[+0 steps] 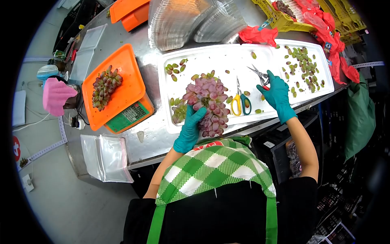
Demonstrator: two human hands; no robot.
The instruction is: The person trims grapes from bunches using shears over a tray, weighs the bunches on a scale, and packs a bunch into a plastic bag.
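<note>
My left hand (191,129), in a teal glove, is wrapped round the side of a large bunch of pinkish-purple grapes (210,106) above the white tray (211,57). Snips (261,76) with open metal blades and a bit of red handle are in my right hand (278,94), also gloved, over the tray's middle. Between the hands lies a pair of scissors (240,101) with one yellow and one dark green handle. Loose green and reddish grapes (306,67) are scattered at the tray's right end. A small greenish bunch (178,112) is partly hidden beside my left hand.
Left of the tray, an orange weighing scale (132,87) carries another bunch of grapes (106,88). Stacked clear plastic containers (174,24) stand behind the tray. Clear bags (106,157) hang over the table's front edge. Yellow crates (280,18) and red wrapping (260,35) are at the back right.
</note>
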